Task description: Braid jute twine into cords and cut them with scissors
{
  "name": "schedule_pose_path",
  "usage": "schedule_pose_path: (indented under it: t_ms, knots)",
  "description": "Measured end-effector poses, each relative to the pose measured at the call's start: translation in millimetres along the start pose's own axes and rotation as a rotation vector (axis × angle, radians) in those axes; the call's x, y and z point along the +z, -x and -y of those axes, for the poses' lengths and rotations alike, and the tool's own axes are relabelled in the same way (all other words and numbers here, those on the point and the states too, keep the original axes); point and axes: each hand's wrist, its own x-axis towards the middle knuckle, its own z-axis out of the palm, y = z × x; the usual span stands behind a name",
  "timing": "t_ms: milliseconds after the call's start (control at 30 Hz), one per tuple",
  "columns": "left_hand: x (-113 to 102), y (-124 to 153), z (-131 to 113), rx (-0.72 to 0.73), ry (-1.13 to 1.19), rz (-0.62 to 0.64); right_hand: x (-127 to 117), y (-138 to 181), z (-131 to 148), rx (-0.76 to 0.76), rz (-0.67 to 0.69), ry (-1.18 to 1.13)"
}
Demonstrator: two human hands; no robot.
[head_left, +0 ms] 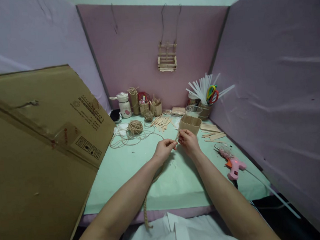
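My left hand (165, 150) is closed in a pinch over the middle of the table. A braided jute cord (145, 210) runs from under that hand and forearm, over the table's front edge, to my lap. Close beside it, my right hand (188, 143) also pinches; thin pale strands show at its fingertips, partly hidden by the fingers. Just behind the right hand stands a box of craft sticks (190, 122). A ball of jute twine (135, 127) lies farther left, with loose loops around it and a strand reaching toward my hands.
A pink glue gun (235, 167) lies at right, its cable over the edge. Loose craft sticks (215, 136) lie behind it. At the back stand a white bottle (125, 107) and a holder (205, 111) with glue sticks and scissors. A large cardboard sheet (41, 162) flanks the left.
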Motion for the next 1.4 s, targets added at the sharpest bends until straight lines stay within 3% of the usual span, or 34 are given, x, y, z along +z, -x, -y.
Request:
schedule_pose_path:
  t_ms: [300, 467, 633, 767, 933, 1133, 1400]
  knots:
    - [-3.4, -1.9, -1.5, -0.067, 0.093, -0.045, 2.1, 3.8, 7.9, -0.010, 0.031, 0.058]
    - [-4.0, -2.2, -2.7, 0.055, 0.019, -0.089, -1.5, 1.3, 2.5, 0.079, 0.049, 0.194]
    - [-0.7, -2.0, -0.8, 0.111, 0.013, 0.000, -1.4, 4.1, -0.3, 0.284, 0.236, 0.185]
    - [0.6, -2.1, 2.7, 0.141, -0.068, 0.070, 1.1, 9.4, 5.1, 0.266, 0.318, 0.149]
    - [0.2, -0.2, 1.5, 0.140, -0.119, 0.063, -0.4, 8.0, 2.3, 0.219, 0.249, 0.129]
    - [3.5, 4.3, -3.7, 0.142, -0.119, 0.136, -6.5, 0.6, -8.9, 0.187, 0.104, 0.144]
    - [4.1, 5.8, -6.0, 0.150, -0.065, 0.156, -10.8, -1.1, -11.7, 0.144, 0.027, 0.329]
